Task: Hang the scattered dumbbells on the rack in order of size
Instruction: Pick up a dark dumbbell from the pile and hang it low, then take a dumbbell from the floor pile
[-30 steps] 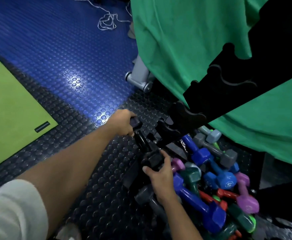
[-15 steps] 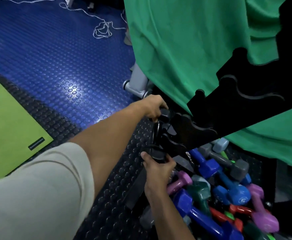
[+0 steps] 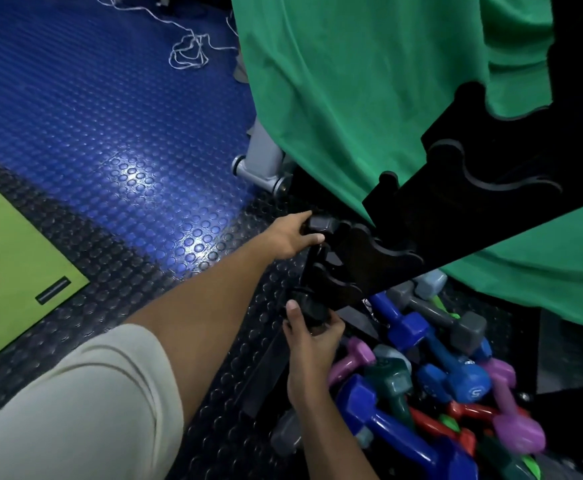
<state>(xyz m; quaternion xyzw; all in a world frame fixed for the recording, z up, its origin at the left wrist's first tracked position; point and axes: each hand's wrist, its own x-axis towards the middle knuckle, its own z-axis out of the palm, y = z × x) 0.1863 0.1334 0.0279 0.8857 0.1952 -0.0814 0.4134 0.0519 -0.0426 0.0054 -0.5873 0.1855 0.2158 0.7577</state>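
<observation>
A black dumbbell (image 3: 317,265) stands nearly upright against the lowest notches of the black rack (image 3: 456,216). My left hand (image 3: 293,233) grips its far head. My right hand (image 3: 309,341) grips its near head from below. Its handle lies at the rack's bottom cradle, partly hidden by the rack's edge. To the right of my right hand, several dumbbells lie in a heap on the floor: a blue dumbbell (image 3: 407,327), a grey dumbbell (image 3: 435,311), a purple dumbbell (image 3: 511,427), a dark green dumbbell (image 3: 392,382) and a red dumbbell (image 3: 439,424).
A green cloth (image 3: 352,81) hangs behind the rack. A grey wheeled frame (image 3: 262,164) stands under it. The floor is blue and black studded rubber. A green mat (image 3: 9,258) lies at left, and a white cord (image 3: 188,51) lies farther off.
Both hands have lifted the black dumbbell from the floor beside the heap up to the rack's lowest notches. My view has moved closer to the rack.
</observation>
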